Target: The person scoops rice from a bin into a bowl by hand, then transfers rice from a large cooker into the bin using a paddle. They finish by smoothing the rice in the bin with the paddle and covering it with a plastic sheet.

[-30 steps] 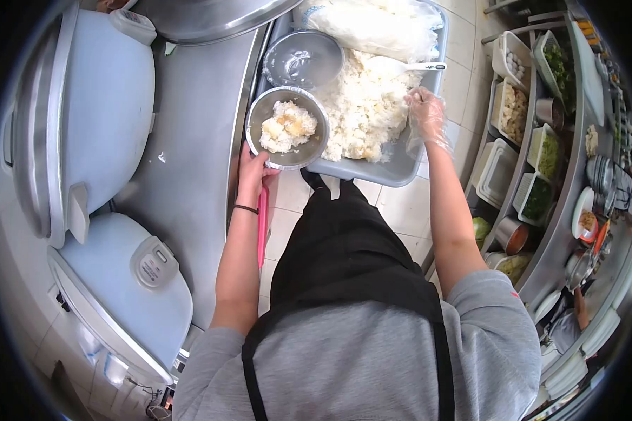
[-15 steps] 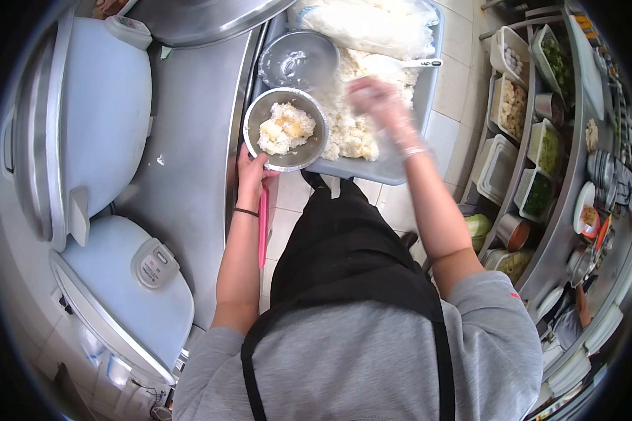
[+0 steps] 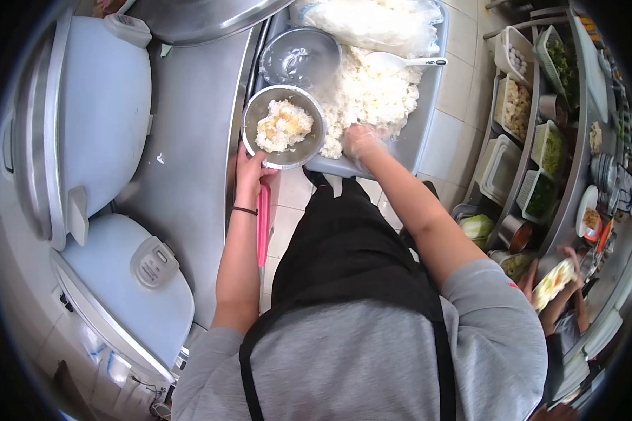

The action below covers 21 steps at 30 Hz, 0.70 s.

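Observation:
My left hand (image 3: 251, 168) grips the near rim of a metal bowl (image 3: 307, 151). Inside lies a clump of white rice (image 3: 284, 126) with yellowish-brown patches. My right hand (image 3: 364, 144), in a thin clear plastic glove, is curled into the cooked rice (image 3: 383, 98) at the near end of a grey-blue tub (image 3: 428, 105); its fingertips are partly hidden. Behind the held bowl, a second metal bowl (image 3: 300, 57) with white residue sits in the tub. A white rice paddle (image 3: 407, 62) rests on the rice, and a bulging clear bag of rice (image 3: 372, 24) fills the far end.
Two large rice cookers (image 3: 105, 119) with pale lids stand at left beside a steel counter (image 3: 189, 126). A round metal lid (image 3: 203, 17) lies at the top. On the right, shelves hold baskets of cut vegetables (image 3: 551, 147). A co-worker's hands (image 3: 572, 270) hold pale-and-yellow food there.
My right hand has come toward me from over the tub's middle down into the near rice. My left hand stays on the bowl. A co-worker's hands with food have appeared at right.

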{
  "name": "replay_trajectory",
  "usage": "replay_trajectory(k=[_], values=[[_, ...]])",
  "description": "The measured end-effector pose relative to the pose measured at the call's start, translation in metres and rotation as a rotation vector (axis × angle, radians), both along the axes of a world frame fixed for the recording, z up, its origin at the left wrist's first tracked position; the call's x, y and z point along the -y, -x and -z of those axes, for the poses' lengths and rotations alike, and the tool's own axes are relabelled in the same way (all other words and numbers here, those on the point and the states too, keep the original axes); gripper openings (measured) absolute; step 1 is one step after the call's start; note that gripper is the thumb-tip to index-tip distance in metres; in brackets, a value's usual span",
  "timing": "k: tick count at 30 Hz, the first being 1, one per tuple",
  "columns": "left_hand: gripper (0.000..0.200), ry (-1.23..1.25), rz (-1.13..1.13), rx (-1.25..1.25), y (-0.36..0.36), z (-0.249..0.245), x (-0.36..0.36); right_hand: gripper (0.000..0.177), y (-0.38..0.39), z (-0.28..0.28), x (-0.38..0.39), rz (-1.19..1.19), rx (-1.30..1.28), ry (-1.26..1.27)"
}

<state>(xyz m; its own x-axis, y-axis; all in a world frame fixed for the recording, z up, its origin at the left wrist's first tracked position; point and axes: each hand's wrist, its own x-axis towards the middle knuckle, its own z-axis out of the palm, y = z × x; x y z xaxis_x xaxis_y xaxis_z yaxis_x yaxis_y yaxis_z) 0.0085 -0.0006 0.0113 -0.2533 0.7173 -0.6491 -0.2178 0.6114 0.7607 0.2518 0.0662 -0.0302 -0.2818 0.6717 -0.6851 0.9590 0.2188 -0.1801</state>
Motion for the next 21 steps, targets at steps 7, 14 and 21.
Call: replay_trajectory(k=[7,14,21], values=[[0.049,-0.01,0.022,-0.012,0.001,0.008,0.0,0.033,-0.003,0.04,-0.015,-0.055,0.041,0.112],[0.051,-0.035,-0.011,0.024,0.003,0.021,0.001,0.048,-0.045,0.011,-0.038,-0.068,-0.145,0.488],[0.051,-0.027,0.005,-0.005,0.0,0.017,-0.002,0.046,-0.078,-0.039,-0.041,0.807,-0.811,0.598]])
